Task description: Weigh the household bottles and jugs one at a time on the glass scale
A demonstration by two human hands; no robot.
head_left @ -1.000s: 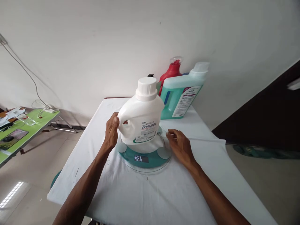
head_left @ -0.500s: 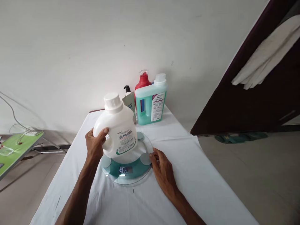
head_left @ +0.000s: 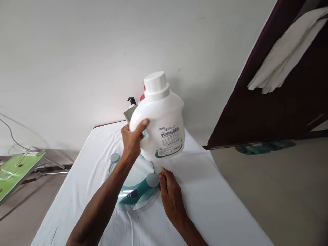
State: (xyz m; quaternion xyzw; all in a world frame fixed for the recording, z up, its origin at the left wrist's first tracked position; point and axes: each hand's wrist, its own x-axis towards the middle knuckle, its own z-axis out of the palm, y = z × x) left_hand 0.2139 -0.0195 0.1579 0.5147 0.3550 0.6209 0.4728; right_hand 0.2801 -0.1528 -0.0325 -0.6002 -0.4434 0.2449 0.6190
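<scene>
Right hand (head_left: pixel 171 194) lies nearest, palm down on the white cloth of the tabletop (head_left: pixel 220 205), fingers loosely bent and gripping nothing; its fingertips (head_left: pixel 162 176) touch the right rim of the round glass scale (head_left: pixel 120 191). That scale sits near the middle of the tabletop, a teal body under the clear plate, with round grey pads at the left and right of the plate, and nothing stands on it. A dark display near its front edge is partly hidden by the left forearm, which crosses over the plate.

Beyond and above the scale, the left hand (head_left: pixel 133 140) is clenched around the handle of a white detergent jug (head_left: pixel 162 126), the thumb pressed over the handle's top. This jug hangs in the air, clear of the scale and tilted a little to the right, its white screw cap up and its printed label facing the camera.

Behind the jug, by the far edge of the tabletop against the white wall, a black pump top (head_left: pixel 132 100) and a sliver of a red bottle (head_left: pixel 142 96) show; the rest of them is hidden. Left of the tabletop, well apart, stands a green table (head_left: pixel 17 171).
</scene>
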